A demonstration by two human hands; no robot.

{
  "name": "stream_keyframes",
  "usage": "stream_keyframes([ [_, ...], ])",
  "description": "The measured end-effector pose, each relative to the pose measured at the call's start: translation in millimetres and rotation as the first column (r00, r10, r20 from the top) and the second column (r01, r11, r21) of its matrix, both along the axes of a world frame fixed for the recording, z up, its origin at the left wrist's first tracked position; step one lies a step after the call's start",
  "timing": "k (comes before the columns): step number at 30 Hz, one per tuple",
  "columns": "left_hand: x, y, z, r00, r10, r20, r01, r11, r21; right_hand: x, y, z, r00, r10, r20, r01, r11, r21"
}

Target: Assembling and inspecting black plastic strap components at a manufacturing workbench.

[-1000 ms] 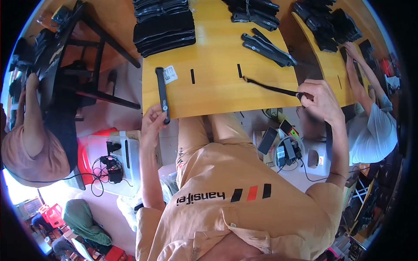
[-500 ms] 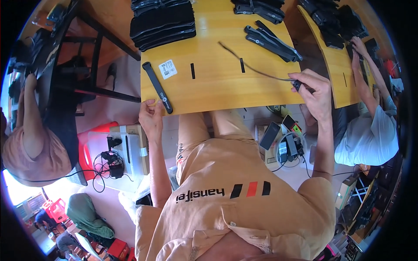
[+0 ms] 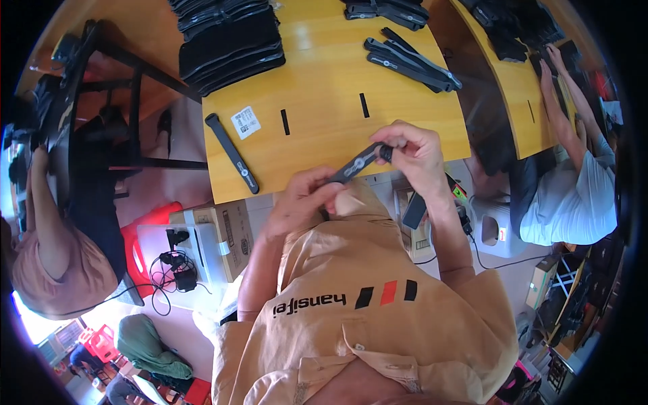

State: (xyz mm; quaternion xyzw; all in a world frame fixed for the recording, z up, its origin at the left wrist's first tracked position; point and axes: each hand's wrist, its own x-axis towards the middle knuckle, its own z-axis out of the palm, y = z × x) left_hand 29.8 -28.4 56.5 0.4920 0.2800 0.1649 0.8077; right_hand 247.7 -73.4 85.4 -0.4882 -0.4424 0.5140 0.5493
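Observation:
A black strap [image 3: 356, 165] with a pale printed mark stretches between my two hands, just off the table's near edge. Its lower left end is pinched in my left hand [image 3: 302, 197], above my lap. My right hand [image 3: 420, 156] grips the upper right end, where a small black bunched part shows by the fingertips. Another black strap [image 3: 231, 154] lies flat at the left side of the yellow table [image 3: 317, 142], beside a white label [image 3: 246, 122]. Between the label and my right hand, two short black strips [image 3: 285, 122] mark the tabletop.
A tall pile of folded black straps [image 3: 233, 57] stands at the back left. Several loose straps [image 3: 412, 64] lie at the back right, near another bundle [image 3: 388, 12]. Co-workers sit on both sides. Left below the table are a clear bin [image 3: 182, 260] and a cardboard box [image 3: 233, 236].
My left hand has left the table's left corner and come right to grip the strap. My right hand has moved left and lower, turning the strap so its printed face shows. The view has shifted slightly.

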Motion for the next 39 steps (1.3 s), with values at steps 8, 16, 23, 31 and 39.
stream_keyframes([
  [8,-35.7,48.7,-28.7,0.916,0.295,-0.272,-0.243,0.947,0.209,25.8,18.4,-42.4,0.964,-0.248,0.094,0.26,0.954,-0.151],
  [16,-14.7,117.3,-69.0,0.769,0.572,-0.286,-0.477,0.811,0.339,27.6,75.8,-73.0,0.948,-0.302,0.097,0.313,0.94,-0.138],
  [23,-4.6,129.9,-87.1,0.605,0.68,-0.414,-0.29,0.672,0.682,31.3,93.2,-102.5,0.937,-0.306,0.171,0.331,0.932,-0.145],
  [31,5.6,124.1,-78.4,0.546,0.72,-0.429,-0.213,0.615,0.76,34.5,96.0,-111.3,0.922,-0.367,0.127,0.383,0.914,-0.138],
  [39,10.8,117.3,-77.0,0.488,0.775,-0.401,-0.124,0.517,0.847,27.9,92.0,-106.4,0.924,-0.368,0.102,0.38,0.911,-0.162],
])
